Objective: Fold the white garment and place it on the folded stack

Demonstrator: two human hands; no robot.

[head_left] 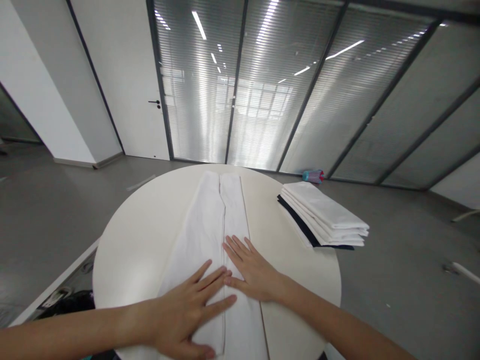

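A white cloth (198,225) lies lengthwise on the round white table (138,225), with its right part folded over and a seam or edge running down near its middle. Spread flat on the cloth, my left hand (187,310) has its fingers apart and reaches the folded edge. My right hand (257,272) rests palm down on the right folded strip, fingers extended, its thumb close to my left fingertips. Neither hand grips anything.
A stack of folded white cloths (322,210) with a dark layer (300,222) low in it sits at the table's right edge. On the floor by the glass wall lies a blue and red cylindrical object (313,176). Dark items (69,304) are low at the left.
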